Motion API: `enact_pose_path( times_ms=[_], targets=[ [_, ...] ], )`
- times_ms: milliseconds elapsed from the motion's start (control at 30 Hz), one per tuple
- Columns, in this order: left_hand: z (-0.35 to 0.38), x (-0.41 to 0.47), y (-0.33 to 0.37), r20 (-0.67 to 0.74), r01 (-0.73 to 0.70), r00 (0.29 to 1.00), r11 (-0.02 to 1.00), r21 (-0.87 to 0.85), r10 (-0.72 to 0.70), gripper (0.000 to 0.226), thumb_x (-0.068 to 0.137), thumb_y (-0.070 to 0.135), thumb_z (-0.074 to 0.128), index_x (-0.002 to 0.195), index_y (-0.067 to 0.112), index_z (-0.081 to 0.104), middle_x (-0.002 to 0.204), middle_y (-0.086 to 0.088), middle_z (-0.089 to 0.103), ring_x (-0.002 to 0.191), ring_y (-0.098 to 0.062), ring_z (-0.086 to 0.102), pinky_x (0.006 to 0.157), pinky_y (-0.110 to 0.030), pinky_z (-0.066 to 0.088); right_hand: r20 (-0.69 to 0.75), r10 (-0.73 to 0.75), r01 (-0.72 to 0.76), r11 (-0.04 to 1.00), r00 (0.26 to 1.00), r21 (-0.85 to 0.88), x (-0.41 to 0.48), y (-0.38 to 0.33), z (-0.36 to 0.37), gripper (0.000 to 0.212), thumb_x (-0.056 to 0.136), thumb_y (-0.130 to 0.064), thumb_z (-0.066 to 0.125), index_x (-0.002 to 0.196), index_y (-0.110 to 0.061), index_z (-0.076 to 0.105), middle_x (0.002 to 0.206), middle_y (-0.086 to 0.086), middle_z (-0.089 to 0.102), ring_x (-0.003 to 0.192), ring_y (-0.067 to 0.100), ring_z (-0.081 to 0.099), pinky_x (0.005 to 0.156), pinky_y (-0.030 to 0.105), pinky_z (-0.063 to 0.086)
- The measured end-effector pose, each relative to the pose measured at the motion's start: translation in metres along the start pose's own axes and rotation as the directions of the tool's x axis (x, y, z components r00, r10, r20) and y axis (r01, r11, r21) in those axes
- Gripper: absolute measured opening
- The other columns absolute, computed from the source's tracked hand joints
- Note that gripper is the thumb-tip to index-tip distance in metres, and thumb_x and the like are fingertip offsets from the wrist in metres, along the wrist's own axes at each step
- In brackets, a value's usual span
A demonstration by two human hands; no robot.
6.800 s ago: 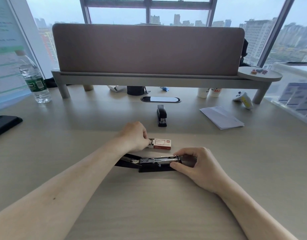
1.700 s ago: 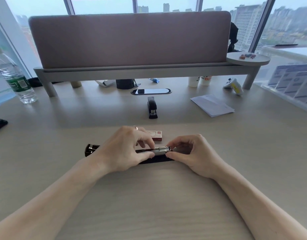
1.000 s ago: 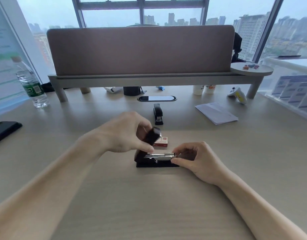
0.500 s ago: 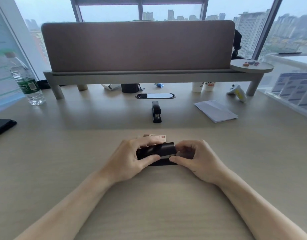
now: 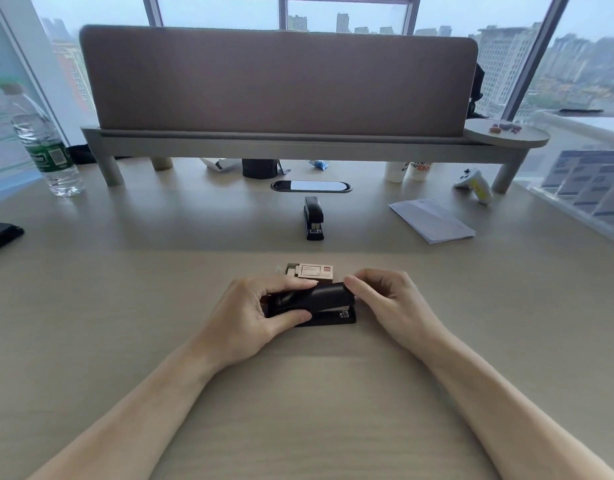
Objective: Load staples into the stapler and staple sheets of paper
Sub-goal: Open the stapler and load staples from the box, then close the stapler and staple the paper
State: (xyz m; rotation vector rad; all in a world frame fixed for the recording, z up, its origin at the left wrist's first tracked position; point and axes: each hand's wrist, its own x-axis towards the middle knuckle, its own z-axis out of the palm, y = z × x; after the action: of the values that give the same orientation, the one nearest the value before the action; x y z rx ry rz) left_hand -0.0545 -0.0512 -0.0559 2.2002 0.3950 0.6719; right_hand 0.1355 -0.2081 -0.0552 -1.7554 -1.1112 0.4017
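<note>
Left hand [image 5: 250, 313] grips smooth black stapler [image 5: 328, 299]; right hand [image 5: 388, 303] holds rounded nose.

I see a pale desk [image 5: 108, 306], brown divider [image 5: 278, 81] on a grey shelf [image 5: 298, 147] at its far edge, hazy daylit windows [image 5: 333, 8]

Pale wood-grain table [image 5: 125, 306]. A black stapler [image 5: 330, 299] lies at its centre, with a staple box [image 5: 312, 271] just beside it at 12 o'clock. A second stapler [image 5: 313, 218] lies farther toward 12. Stacked paper sheets [image 5: 432, 220] lie at 2 o'clock, and a water bottle [image 5: 47, 150] stands upright at 10.
</note>
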Motion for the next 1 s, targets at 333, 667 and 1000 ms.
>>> enact_pose_path(
  times_ms=[333, 667, 1000],
  targets=[
    [0.000, 0.000, 0.003, 0.021, -0.020, 1.000, 0.999, 0.033, 0.020, 0.045, 0.082, 0.023, 0.088, 0.122, 0.039, 0.075, 0.113, 0.025, 0.078, 0.111, 0.007, 0.070, 0.102, -0.032, 0.057, -0.009, -0.073, 0.073, 0.997, 0.997, -0.025, -0.003, 0.010, 0.000, 0.051, 0.098, -0.058, 0.048, 0.079, -0.013, 0.065, 0.070, -0.008, 0.053, 0.070, 0.008, 0.049, 0.068, 0.037, 0.040],
    [0.019, 0.022, 0.013, 0.053, -0.165, 0.986, 0.974, 0.153, 0.159, 0.041, 0.083, 0.051, 0.078, 0.122, 0.042, 0.070, 0.110, 0.021, 0.078, 0.098, 0.001, 0.073, 0.089, -0.028, 0.056, -0.104, 0.038, -0.050, 0.992, 0.994, -0.113, 0.020, 0.011, -0.032, 0.030, 0.102, -0.040, 0.059, 0.086, -0.023, 0.078, 0.086, -0.010, 0.080, 0.082, 0.006, 0.073, 0.083, 0.032, 0.058],
    [0.021, 0.031, 0.002, 0.044, -0.094, 0.995, 0.994, 0.046, 0.092, 0.044, 0.077, 0.045, 0.089, 0.119, 0.045, 0.076, 0.124, 0.024, 0.075, 0.119, 0.014, 0.064, 0.107, -0.019, 0.049, -0.374, 0.213, -0.390, 0.772, 0.903, -0.502, 0.100, 0.051, -0.141, 0.049, 0.103, -0.038, 0.060, 0.141, -0.007, 0.063, 0.144, 0.015, 0.065, 0.134, 0.032, 0.059, 0.110, 0.037, 0.043]
  ],
)
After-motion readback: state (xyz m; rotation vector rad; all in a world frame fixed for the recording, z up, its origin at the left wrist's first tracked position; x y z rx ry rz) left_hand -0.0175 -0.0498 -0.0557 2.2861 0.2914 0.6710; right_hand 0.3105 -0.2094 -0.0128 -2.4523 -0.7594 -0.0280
